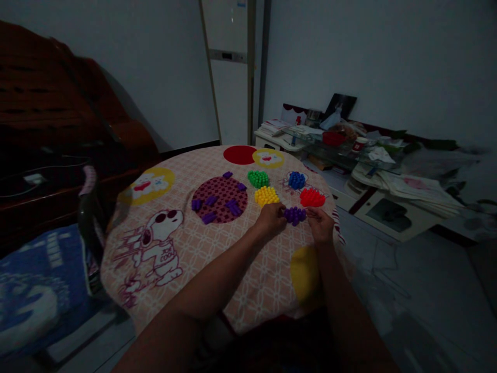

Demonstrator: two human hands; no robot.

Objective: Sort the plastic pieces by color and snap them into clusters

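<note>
A tight cluster of small, knobby purple plastic pieces (295, 215) stands on the round table, between my two hands. My left hand (272, 217) is closed at the cluster's left side, its fingertips partly hidden. From the right, the fingers of my right hand (321, 223) are pinched together against the cluster's edge. Just beyond are groups of yellow pieces (266, 196), green pieces (258, 178), blue pieces (297, 180) and red pieces (312, 197). Several more purple pieces (233, 207) lie scattered on a dark red printed circle to the left.
A patterned tablecloth (225, 259) with a cartoon dog covers the table. At the left are a wooden bench (58, 98) and a chair with a blue cover (42, 290). A low cabinet (399, 212) piled with papers, bags and a cup stands at the right.
</note>
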